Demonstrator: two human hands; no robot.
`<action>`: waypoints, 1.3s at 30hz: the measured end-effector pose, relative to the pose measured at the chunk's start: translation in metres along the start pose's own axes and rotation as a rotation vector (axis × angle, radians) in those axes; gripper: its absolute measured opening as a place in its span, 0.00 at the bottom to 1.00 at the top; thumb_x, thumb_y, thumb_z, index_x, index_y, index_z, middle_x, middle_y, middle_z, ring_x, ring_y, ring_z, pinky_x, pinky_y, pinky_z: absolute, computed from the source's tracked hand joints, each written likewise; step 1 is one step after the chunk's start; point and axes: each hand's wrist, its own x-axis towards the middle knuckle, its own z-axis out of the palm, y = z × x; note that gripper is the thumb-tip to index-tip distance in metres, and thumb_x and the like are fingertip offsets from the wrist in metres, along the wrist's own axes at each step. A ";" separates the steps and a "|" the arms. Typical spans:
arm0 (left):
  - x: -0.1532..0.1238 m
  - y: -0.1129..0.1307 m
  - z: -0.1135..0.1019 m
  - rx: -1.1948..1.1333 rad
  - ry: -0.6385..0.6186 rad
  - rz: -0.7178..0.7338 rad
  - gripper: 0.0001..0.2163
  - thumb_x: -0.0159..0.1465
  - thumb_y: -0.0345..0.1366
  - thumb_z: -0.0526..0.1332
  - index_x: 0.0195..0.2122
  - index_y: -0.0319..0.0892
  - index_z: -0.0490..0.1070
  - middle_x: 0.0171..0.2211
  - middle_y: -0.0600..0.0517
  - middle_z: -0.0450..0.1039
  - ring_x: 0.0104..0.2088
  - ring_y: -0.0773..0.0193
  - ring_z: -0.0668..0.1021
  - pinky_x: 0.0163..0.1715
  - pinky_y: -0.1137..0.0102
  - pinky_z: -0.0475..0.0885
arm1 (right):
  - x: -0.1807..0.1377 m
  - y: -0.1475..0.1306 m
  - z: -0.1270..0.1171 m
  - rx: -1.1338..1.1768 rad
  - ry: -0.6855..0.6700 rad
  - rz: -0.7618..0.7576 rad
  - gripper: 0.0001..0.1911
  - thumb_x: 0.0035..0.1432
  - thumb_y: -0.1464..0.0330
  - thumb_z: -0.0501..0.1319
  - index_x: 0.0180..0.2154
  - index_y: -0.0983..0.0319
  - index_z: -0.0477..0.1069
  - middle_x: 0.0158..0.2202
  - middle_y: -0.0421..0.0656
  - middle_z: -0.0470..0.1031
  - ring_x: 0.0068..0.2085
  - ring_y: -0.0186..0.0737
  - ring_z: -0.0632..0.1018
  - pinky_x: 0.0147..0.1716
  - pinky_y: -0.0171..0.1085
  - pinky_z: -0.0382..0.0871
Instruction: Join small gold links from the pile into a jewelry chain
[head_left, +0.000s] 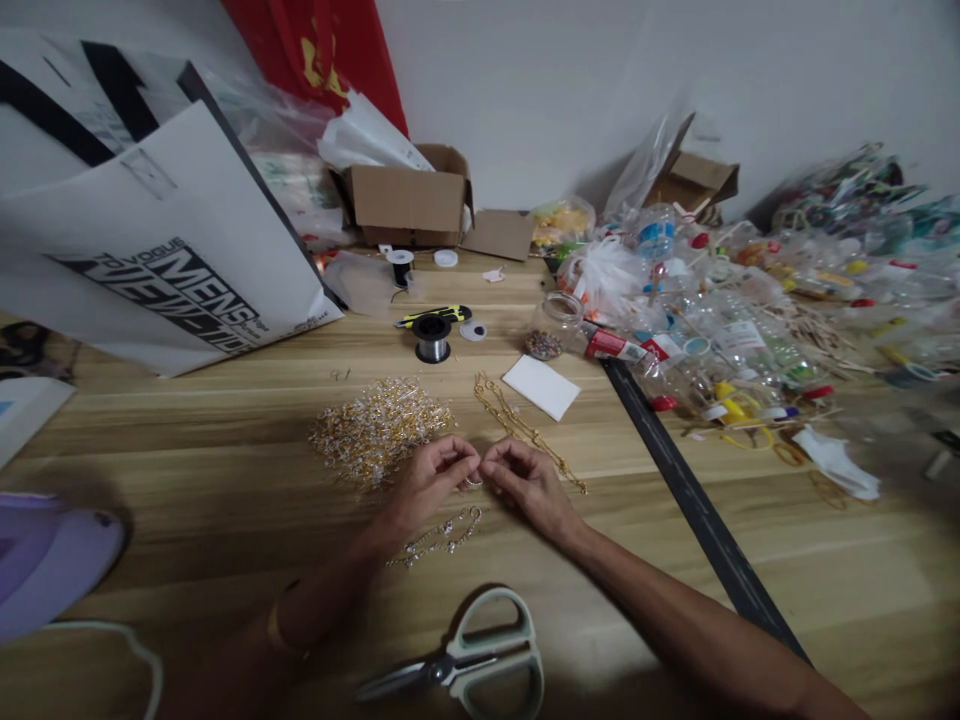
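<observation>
My left hand [441, 468] and my right hand [525, 474] meet at the middle of the table, their fingertips pinched close together. A short bit of thin silvery chain [472, 483] shows just below the fingertips, between the two hands; most of it is hidden by the fingers. Beside my left hand lies a heap of gold and clear beads [379, 425]. A silver beaded chain [442, 538] rests on the wood below the hands. Gold chains [525, 425] stretch out behind my right hand. Closer to me lie large scissors [480, 655] with pale handles, blades pointing left.
Behind the beads stand a wire spool [433, 340], a yellow cutter [427, 317] and a dark thread spool [401, 268]. A white card [541, 387] and a jar of beads [551, 328] are beyond my right hand. Plastic bottles [735, 330] crowd the right; a white bag [172, 240] stands left.
</observation>
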 end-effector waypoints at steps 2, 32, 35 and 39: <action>0.000 0.000 0.000 0.011 0.008 -0.008 0.09 0.54 0.40 0.62 0.26 0.38 0.68 0.23 0.54 0.69 0.26 0.68 0.71 0.28 0.73 0.66 | 0.000 0.000 0.000 0.020 0.010 0.033 0.13 0.52 0.59 0.63 0.29 0.62 0.67 0.18 0.35 0.64 0.18 0.27 0.61 0.16 0.28 0.54; 0.002 -0.008 -0.001 0.024 0.011 -0.032 0.07 0.53 0.37 0.62 0.27 0.38 0.70 0.23 0.54 0.70 0.26 0.68 0.72 0.28 0.73 0.66 | 0.003 0.005 -0.003 0.117 -0.001 0.022 0.12 0.52 0.60 0.63 0.29 0.63 0.69 0.21 0.37 0.67 0.21 0.29 0.67 0.18 0.28 0.62; 0.003 -0.007 -0.001 0.032 0.013 -0.035 0.06 0.53 0.36 0.62 0.27 0.38 0.70 0.23 0.53 0.70 0.27 0.68 0.72 0.29 0.73 0.66 | 0.003 0.005 -0.004 0.116 0.015 0.012 0.12 0.53 0.60 0.63 0.29 0.63 0.68 0.21 0.37 0.67 0.21 0.29 0.67 0.18 0.28 0.62; 0.002 -0.007 0.000 0.030 0.012 -0.048 0.06 0.52 0.35 0.63 0.27 0.37 0.70 0.24 0.53 0.70 0.26 0.68 0.71 0.28 0.74 0.65 | 0.003 0.005 -0.005 0.130 0.018 0.005 0.12 0.54 0.60 0.62 0.30 0.63 0.68 0.21 0.37 0.67 0.21 0.29 0.67 0.18 0.29 0.62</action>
